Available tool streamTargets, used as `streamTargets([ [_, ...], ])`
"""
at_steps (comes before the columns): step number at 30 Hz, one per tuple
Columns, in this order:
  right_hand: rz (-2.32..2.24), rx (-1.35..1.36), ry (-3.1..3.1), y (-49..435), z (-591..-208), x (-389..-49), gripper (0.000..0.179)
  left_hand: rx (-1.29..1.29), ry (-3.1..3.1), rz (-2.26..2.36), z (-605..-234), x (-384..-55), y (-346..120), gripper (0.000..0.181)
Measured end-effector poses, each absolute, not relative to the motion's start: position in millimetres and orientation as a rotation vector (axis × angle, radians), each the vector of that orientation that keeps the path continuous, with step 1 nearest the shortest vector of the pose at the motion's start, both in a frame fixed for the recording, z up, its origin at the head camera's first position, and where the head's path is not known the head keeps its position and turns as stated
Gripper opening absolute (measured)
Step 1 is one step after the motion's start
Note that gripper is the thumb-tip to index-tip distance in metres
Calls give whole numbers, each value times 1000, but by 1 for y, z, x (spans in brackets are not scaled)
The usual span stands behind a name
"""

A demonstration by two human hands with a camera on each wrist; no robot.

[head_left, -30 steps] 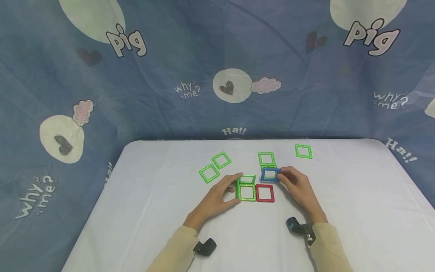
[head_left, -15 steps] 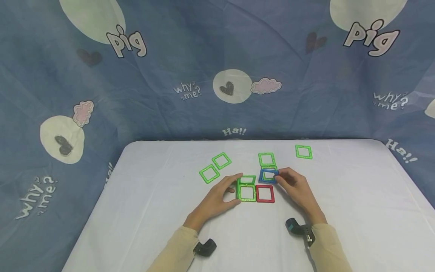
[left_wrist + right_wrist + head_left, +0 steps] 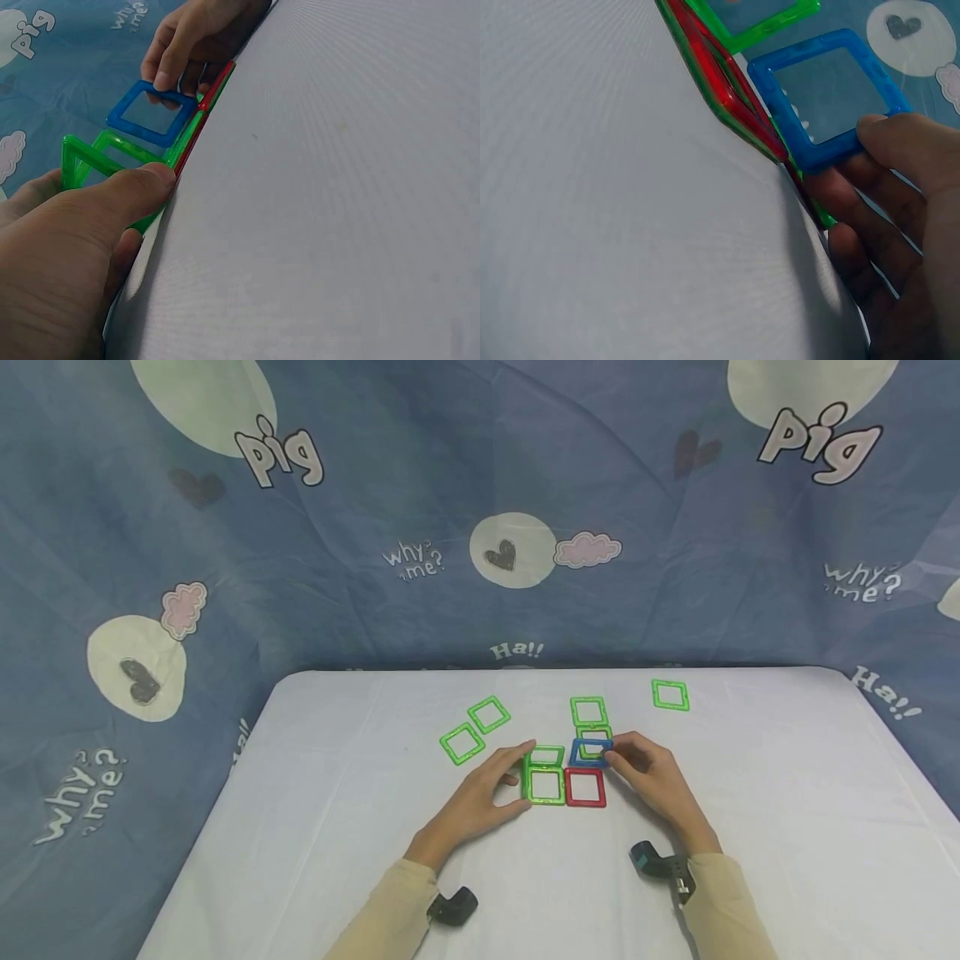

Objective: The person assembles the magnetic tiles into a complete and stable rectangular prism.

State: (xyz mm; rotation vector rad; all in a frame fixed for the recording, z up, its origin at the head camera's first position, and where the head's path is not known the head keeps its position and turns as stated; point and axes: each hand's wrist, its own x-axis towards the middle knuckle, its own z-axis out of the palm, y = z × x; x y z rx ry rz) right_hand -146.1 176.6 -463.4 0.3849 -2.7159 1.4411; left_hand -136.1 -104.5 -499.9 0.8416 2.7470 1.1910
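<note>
Two-handed, working over the white surface (image 3: 787, 793). With the right grip (image 3: 663, 772), pinching the blue square frame (image 3: 784, 112) between thumb and fingers at its right side, holding it tilted just beyond the red square frame (image 3: 585, 803) and, in the head view, partly covering the nearer of two neighbouring green squares (image 3: 591, 727). Leaving contact between blue and red unclear. With the left grip (image 3: 474, 797), curving around the left side of the joined green frames (image 3: 546, 767), setting thumb at the near end and index finger at the far end of this partly upright cluster, right beside the red square frame. Having two loose green tiles (image 3: 450, 751) farther back at left, another green tile (image 3: 656, 694) at far right. Facing a blue printed cloth (image 3: 420, 452).
</note>
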Motion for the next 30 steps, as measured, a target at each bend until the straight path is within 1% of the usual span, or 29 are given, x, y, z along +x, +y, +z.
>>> streamTargets([
  [8,1439,436,-2708,174,-464,-146,20,829,2735,1194,-498,-135,-105,86],
  [30,1420,472,-2721,175,-462,-145,21,829,2747,1192,-497,-135,-103,87],
])
